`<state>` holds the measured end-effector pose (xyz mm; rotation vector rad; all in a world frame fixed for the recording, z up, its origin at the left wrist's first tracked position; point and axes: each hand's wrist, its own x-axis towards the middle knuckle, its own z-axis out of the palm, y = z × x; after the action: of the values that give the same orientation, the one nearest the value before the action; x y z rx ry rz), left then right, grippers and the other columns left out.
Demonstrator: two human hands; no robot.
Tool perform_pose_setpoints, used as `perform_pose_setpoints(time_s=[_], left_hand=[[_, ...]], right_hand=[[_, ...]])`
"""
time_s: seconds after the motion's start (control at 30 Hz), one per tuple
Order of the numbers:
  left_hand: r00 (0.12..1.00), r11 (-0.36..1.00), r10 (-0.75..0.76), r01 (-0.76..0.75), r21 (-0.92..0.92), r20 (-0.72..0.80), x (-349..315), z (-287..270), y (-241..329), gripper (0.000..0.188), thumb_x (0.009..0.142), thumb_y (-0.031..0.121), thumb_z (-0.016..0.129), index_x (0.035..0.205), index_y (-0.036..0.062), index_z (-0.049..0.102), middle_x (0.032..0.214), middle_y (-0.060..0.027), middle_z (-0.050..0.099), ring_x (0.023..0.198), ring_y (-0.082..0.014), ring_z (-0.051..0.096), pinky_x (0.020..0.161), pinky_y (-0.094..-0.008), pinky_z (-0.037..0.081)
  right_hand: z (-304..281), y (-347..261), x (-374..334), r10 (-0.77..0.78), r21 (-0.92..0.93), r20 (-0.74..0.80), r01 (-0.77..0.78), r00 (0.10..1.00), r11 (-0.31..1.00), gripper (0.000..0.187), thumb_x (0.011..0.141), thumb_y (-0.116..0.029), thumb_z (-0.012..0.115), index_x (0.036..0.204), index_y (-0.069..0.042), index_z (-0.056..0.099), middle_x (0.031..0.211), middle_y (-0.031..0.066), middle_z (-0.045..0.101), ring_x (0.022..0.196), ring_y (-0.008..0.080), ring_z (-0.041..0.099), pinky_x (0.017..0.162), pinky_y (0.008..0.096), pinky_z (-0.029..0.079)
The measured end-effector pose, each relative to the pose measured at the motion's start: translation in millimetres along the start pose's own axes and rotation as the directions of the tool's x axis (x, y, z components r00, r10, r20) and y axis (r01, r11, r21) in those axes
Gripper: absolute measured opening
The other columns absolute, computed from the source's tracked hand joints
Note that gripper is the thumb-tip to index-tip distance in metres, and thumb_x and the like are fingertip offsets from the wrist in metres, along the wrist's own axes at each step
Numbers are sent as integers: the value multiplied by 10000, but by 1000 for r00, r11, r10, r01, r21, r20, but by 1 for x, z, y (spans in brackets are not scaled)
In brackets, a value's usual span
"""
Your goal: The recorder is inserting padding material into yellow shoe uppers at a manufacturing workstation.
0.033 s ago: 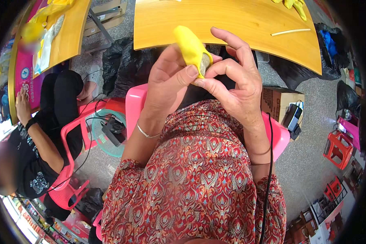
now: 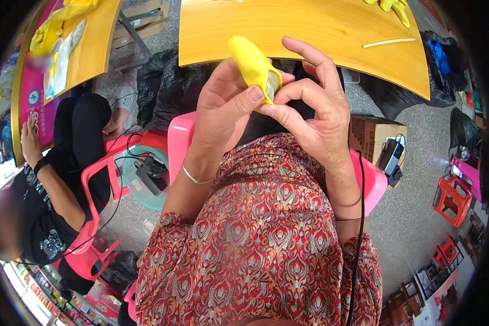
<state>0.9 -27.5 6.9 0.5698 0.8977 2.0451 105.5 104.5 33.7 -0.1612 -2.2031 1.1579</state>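
Between my hands, in front of my lap, is a small yellow fabric piece (image 2: pixel 250 58), rounded and closed at its upper end. Greyish stuffing (image 2: pixel 272 85) shows in the opening on its right side. Around its left side my left hand (image 2: pixel 223 106) is wrapped, thumb pressed near the lower edge of the opening. Thumb and index finger of my right hand (image 2: pixel 315 106) pinch the lower right edge of the fabric. The other right fingers are lifted and bent. Whether a fine tool or thread sits in that pinch I cannot make out.
Ahead is a wooden table (image 2: pixel 304 32) with a thin pale strip (image 2: pixel 388 42) and yellow fabric pieces (image 2: pixel 390 10). Black plastic bags (image 2: pixel 160 81) lie beneath. At left a person (image 2: pixel 60 190) sits by another table (image 2: pixel 95 43). A cardboard box (image 2: pixel 372 136) stands right of my pink chair (image 2: pixel 182 138).
The yellow fabric piece has tipped slightly left at its upper end. My hands hold nearly the same place and grip.
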Motion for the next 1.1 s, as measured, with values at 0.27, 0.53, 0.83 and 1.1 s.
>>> perform_pose_setpoints(time_s=[0.27,0.53,0.83,1.1], left_hand=[[998,992,-44,39,-117,-40,-4,7,-9,414,918,51,574,1310,4,452,1185,-236,586,1092,-327,593,972,-437,476],[990,988,140,-139,-68,10,1,14,-7,418,936,65,543,1337,44,426,1252,-238,550,1159,-342,551,1010,-459,435],[993,993,119,-119,-11,1,1,11,-12,333,943,37,534,1261,34,434,1188,-223,592,1105,-301,592,978,-416,464],[986,981,168,-167,94,1,3,12,-17,394,967,87,510,1347,98,405,1235,-260,543,1158,-333,549,954,-445,477]], right_hand=[[-1,14,-4,74,412,101,-110,992,905,152,683,-48,793,770,-49,668,1368,186,466,1228,289,483,1001,398,392],[10,6,-2,21,318,-27,-11,999,948,123,709,-45,770,797,-43,684,1354,174,485,1170,250,546,918,358,471],[8,10,-6,143,542,79,-163,987,824,148,710,-43,767,843,-51,704,1348,159,495,1195,232,524,964,351,430],[14,15,-8,188,614,45,-175,981,769,164,714,-32,780,866,-23,718,1384,164,445,1194,229,525,994,364,412]])
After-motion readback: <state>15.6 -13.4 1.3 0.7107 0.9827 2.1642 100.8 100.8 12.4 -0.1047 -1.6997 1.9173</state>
